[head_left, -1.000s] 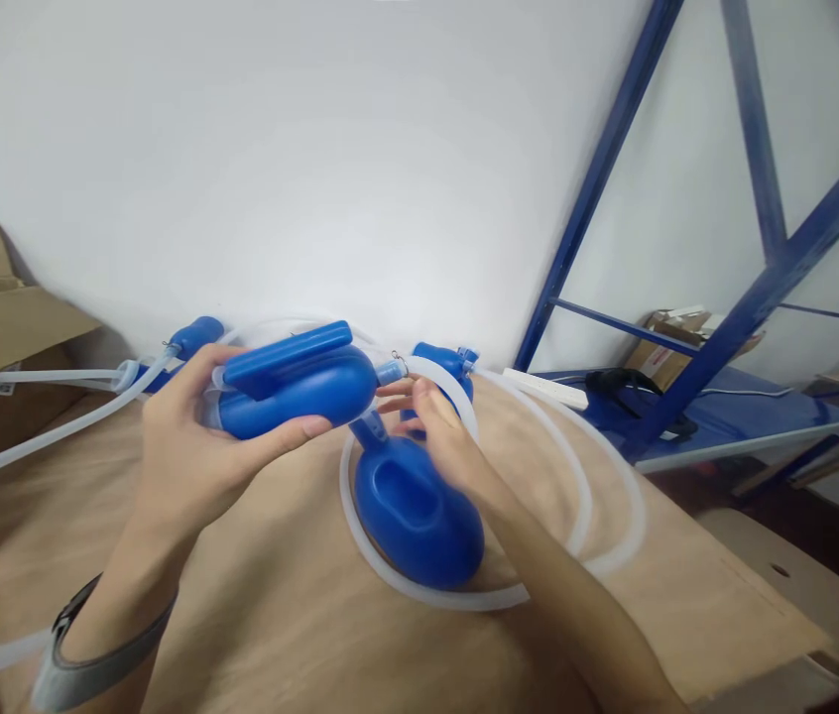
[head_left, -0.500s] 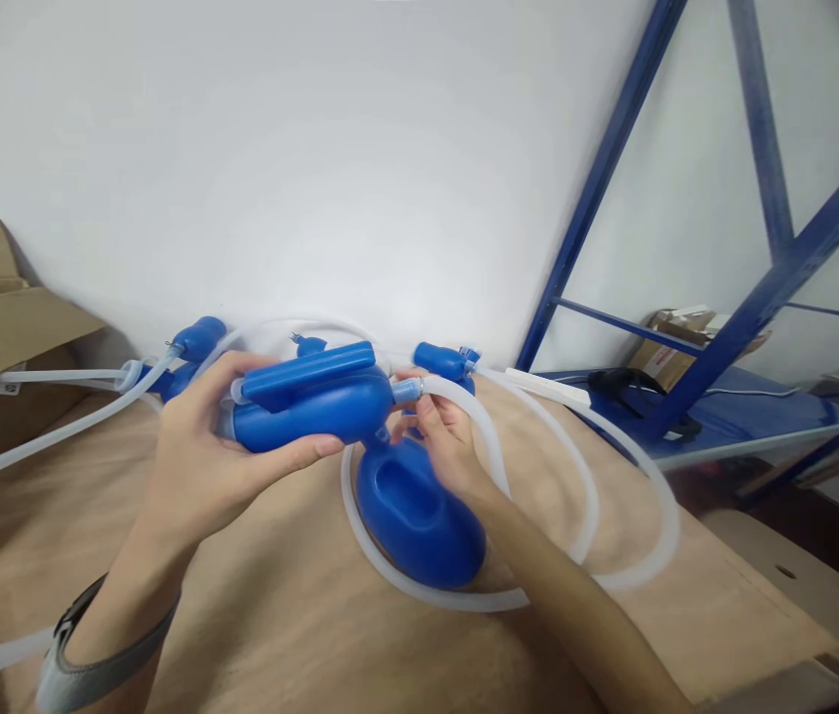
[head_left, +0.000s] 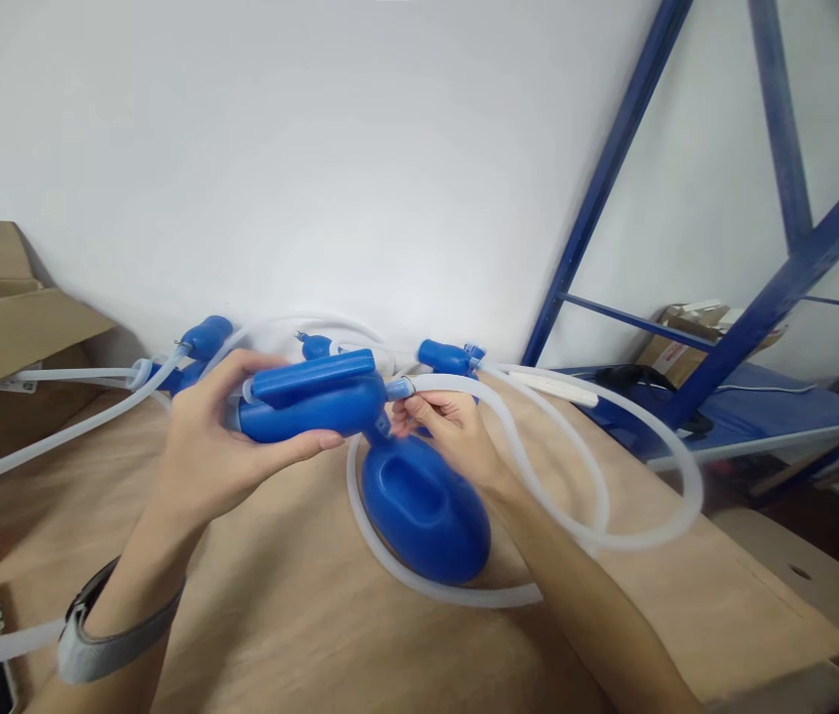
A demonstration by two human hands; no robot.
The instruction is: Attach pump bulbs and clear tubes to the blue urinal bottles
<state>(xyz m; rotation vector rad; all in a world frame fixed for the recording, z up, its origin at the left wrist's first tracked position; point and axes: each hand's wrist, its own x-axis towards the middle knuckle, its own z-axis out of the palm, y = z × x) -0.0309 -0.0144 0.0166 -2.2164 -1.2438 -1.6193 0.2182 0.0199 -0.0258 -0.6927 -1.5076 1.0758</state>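
1. The left hand (head_left: 215, 451) held the blue bottle (head_left: 322, 409) above the table (head_left: 278, 605), thumb along its near side.
2. The right hand (head_left: 460, 431), its fingers spread a second earlier, had closed to a pinch at the wire clip (head_left: 412, 385), where the hose (head_left: 500, 409) met the spout (head_left: 395, 390); work seemed centred on that joint. Exactly what the fingertips pressed was hard to tell.
3. The second bottle (head_left: 426, 511) lay below, its neck partly hidden.
4. Farther off, a cardboard box (head_left: 10, 337) was cut off at left.
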